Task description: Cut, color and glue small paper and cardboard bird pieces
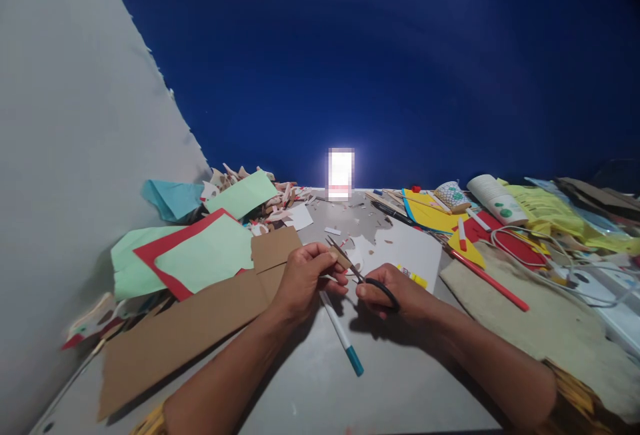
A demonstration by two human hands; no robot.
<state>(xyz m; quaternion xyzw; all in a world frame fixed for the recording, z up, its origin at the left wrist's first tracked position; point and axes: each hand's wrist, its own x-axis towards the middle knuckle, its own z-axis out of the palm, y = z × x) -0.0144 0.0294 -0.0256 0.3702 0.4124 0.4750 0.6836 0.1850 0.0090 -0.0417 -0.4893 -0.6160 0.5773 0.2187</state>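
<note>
My left hand [310,275] pinches a small piece of brown cardboard [343,258] between thumb and fingers. Wrapped round the black handles of a pair of scissors [354,267] is my right hand [387,292]. The scissor blades are parted and lie at the cardboard piece, pointing up and to the left. Below my left hand a white marker with a teal cap [345,338] rests on the grey table [320,388]. A long strip of brown cardboard [185,338] lies beneath and beside my left forearm.
Green and red paper sheets [200,258] and paper scraps are heaped on the left. White paper [407,248], a red marker [487,280], paper cups [496,200], a beige cloth [540,322] and a white cable [520,232] lie on the right. A bright blurred rectangle [341,174] stands at the back before the blue wall.
</note>
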